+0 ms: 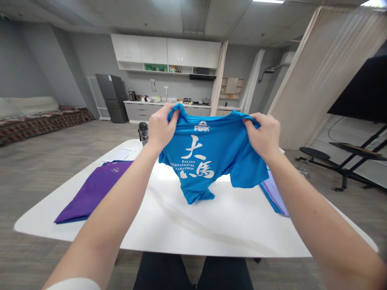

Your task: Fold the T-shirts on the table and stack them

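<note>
A blue T-shirt (pixel 217 149) with white lettering hangs stretched between my two hands above the table. My left hand (pixel 163 124) is closed round the cloth at one shoulder, near the collar. At the opposite shoulder, my right hand (pixel 264 133) pinches the fabric. The shirt's lower part bunches together and hangs down close to the tabletop; I cannot tell if it touches. Left of my left forearm lies a folded purple garment (pixel 96 187) with blue cloth under it. Partly behind my right forearm is a folded lilac garment (pixel 275 191), also with blue beneath.
The white table (pixel 181 237) has rounded corners. A dark-lidded bottle (pixel 143 132) and white paper (pixel 119 154) are at its far left. Beyond stand a grey fridge (pixel 111 98) and a kitchen counter (pixel 137 109). A black stool (pixel 314 153) is on the right.
</note>
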Action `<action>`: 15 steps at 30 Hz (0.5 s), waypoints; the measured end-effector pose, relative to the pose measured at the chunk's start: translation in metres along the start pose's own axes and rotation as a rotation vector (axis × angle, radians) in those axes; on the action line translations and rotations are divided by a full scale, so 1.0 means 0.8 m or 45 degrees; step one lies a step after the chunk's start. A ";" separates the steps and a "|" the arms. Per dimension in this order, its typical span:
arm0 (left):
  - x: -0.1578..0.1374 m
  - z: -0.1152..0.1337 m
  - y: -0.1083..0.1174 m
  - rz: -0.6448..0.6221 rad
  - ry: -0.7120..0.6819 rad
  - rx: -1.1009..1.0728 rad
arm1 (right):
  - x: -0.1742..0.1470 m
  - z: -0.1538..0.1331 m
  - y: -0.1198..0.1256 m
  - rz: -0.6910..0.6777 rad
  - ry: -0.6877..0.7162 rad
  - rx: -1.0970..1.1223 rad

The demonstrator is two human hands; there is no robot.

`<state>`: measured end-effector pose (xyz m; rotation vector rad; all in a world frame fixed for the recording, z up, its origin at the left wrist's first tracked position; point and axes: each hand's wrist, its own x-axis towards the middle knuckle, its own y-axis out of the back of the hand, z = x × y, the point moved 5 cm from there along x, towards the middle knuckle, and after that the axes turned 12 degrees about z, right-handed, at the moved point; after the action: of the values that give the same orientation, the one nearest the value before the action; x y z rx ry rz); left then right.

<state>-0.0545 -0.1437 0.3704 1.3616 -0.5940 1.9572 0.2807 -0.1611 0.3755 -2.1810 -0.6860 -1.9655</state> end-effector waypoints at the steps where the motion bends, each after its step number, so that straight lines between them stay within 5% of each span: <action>1: 0.015 0.010 0.006 0.014 -0.036 -0.021 | 0.011 -0.002 0.009 0.034 0.017 -0.004; 5: 0.067 0.020 0.004 0.033 -0.056 -0.123 | 0.046 -0.003 0.024 0.099 0.024 -0.080; 8: 0.077 -0.016 -0.036 0.022 0.037 -0.250 | 0.054 0.010 -0.003 0.066 0.001 -0.164; 11: 0.042 -0.081 -0.097 -0.072 0.247 -0.280 | 0.032 0.041 -0.064 -0.039 -0.024 -0.180; 15: -0.069 -0.171 -0.160 -0.407 0.594 -0.160 | -0.057 0.103 -0.166 -0.360 -0.158 -0.160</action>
<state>-0.0333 0.0224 0.2694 0.8200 -0.2513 1.8475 0.2991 -0.0224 0.2923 -2.4122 -0.9619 -2.0663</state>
